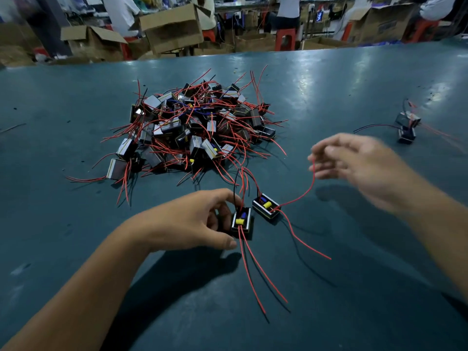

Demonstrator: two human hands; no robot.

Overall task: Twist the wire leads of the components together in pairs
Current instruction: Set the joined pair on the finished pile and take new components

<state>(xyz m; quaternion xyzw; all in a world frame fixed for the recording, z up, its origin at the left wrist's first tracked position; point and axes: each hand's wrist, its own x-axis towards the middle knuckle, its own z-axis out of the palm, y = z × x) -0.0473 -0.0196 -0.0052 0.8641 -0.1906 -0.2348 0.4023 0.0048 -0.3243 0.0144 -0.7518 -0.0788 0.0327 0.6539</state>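
Two small black components with yellow and blue parts lie on the dark green table [76, 224]. My left hand [192, 221] grips the nearer component [241, 222], whose two red leads trail toward me. The second component [266, 205] sits just to its right. One of its red leads [307, 191] curves up to my right hand [354, 158], which is blurred, raised above the table and pinching the lead's end. A large pile of the same components [192, 127] with tangled red wires lies behind.
Two joined components [407, 127] with red and black wires rest at the far right. Beyond the table's far edge stand open cardboard boxes [172, 29], red stools [285, 39] and several people.
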